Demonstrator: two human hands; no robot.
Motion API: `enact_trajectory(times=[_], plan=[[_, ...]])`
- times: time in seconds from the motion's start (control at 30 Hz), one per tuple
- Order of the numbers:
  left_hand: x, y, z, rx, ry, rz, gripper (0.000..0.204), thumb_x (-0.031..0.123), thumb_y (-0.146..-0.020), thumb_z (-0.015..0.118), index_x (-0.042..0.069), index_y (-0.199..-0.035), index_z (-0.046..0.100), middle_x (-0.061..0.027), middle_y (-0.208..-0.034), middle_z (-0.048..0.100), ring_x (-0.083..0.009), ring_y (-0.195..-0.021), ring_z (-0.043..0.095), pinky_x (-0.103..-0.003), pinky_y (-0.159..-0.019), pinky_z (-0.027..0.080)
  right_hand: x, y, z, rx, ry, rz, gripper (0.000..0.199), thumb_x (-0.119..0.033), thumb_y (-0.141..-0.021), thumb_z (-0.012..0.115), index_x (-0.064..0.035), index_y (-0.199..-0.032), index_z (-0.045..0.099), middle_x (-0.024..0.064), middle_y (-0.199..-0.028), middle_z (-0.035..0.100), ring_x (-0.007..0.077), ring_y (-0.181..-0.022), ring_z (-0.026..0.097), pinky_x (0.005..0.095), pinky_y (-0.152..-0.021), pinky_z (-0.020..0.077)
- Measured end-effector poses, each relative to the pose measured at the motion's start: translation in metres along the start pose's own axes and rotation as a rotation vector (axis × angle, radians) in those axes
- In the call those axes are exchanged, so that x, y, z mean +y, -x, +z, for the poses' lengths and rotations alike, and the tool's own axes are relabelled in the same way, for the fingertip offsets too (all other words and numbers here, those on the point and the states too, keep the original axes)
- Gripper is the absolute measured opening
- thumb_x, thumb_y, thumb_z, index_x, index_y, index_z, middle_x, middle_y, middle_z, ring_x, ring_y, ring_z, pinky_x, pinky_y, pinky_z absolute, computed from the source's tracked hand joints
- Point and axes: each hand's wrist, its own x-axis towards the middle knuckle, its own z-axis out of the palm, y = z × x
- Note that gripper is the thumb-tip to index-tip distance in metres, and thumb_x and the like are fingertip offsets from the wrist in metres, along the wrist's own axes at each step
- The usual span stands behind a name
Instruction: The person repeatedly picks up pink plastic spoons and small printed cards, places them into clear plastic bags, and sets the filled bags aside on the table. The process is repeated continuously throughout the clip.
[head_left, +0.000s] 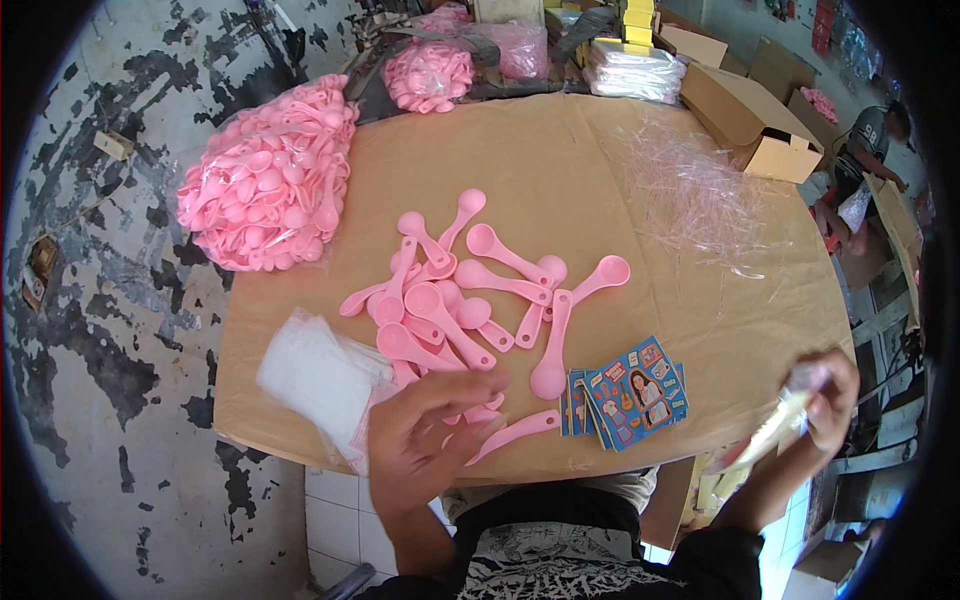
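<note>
A loose scatter of pink plastic scoop spoons (462,300), each with a round bowl and a flat tapering handle, lies on the sheet of brown cardboard (560,170) that covers the work surface. The left hand (425,440) hovers over the near edge of that scatter, fingers half curled and spread, clasping nothing that can be seen; one pink plastic spoon (515,435) lies just at its 3 o'clock, handle pointing toward the fingertips, and the rest of the scatter spreads out at 12 o'clock from the hand. At the hand's 9 o'clock sits a stack of small clear plastic bags (320,375). A fanned pile of colourful printed cards (630,395) lies at 3 o'clock, beyond the lone spoon. The right hand (825,395), off the cardboard's 4 o'clock corner, is closed around a filled clear plastic packet (775,430). At 10 o'clock from the scatter rests a big clear bag heaped with pink spoons (270,180).
</note>
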Motion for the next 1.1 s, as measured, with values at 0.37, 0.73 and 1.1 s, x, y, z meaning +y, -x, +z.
enact_trajectory(times=[0.37,0.73,1.1], plan=[[0.026,0.075,-0.076,0.426,-0.623,0.064,0.023,0.003,-0.07,0.074,-0.001,-0.091,0.065,-0.0193,-0.095,0.069,-0.0344,-0.099,0.065,-0.048,-0.091,0.049,-0.019,0.082,-0.057,0.373,0.577,0.281,0.032,-0.028,-0.092,0.06,-0.0006,-0.108,0.057,0.0021,-0.093,0.051,0.01,-0.083,0.045,0.0249,-0.073,0.0353],[0.004,0.085,-0.068,0.24,-0.96,-0.107,0.026,0.006,-0.067,0.074,0.006,-0.093,0.07,-0.0078,-0.111,0.067,-0.0355,-0.119,0.054,-0.054,-0.107,0.032,-0.054,-0.149,0.344,-0.598,0.354,-0.693,0.032,-0.033,-0.083,0.067,-0.0021,-0.09,0.066,0.0096,-0.088,0.064,0.0281,-0.085,0.062,0.0387,-0.076,0.0479],[-0.016,0.096,-0.07,0.507,-0.836,0.03,0.027,0.014,-0.077,0.066,0.003,-0.101,0.064,-0.016,-0.113,0.065,-0.0393,-0.119,0.054,-0.053,-0.107,0.033,-0.047,-0.165,0.382,-0.837,0.327,-0.441,0.015,-0.012,-0.082,0.066,0.0017,-0.084,0.062,0.0199,-0.085,0.065,0.0345,-0.082,0.067,0.0431,-0.07,0.0517]])
